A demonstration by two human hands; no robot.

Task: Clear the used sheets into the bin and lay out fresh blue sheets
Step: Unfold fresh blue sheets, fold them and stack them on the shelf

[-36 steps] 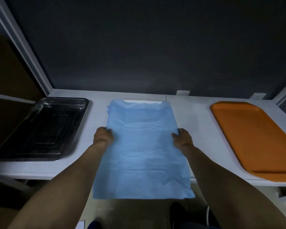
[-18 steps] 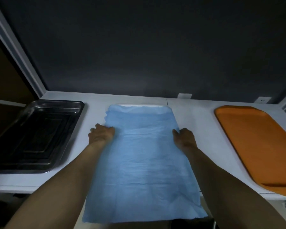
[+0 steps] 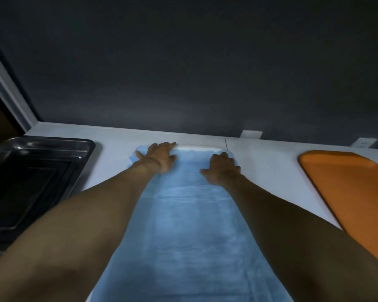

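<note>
A long blue sheet (image 3: pixel 190 225) lies spread over a white tray (image 3: pixel 196 147) in the middle of the white counter (image 3: pixel 266 171), its near end hanging past the front edge. My left hand (image 3: pixel 159 156) lies flat on the sheet's far left corner, fingers spread. At the far right corner my right hand (image 3: pixel 222 170) presses down on the sheet with its fingers stretched forward. Both forearms run along the sheet's long sides.
A black metal tray (image 3: pixel 31 177) sits on the counter at the left. An orange tray (image 3: pixel 354 192) lies at the right. A dark wall rises right behind the counter, with two small white sockets (image 3: pixel 251 134) at its base.
Both hands have slid from the sheet's middle sides forward to its far corners and flattened out. The view has moved closer and lower over the counter.
</note>
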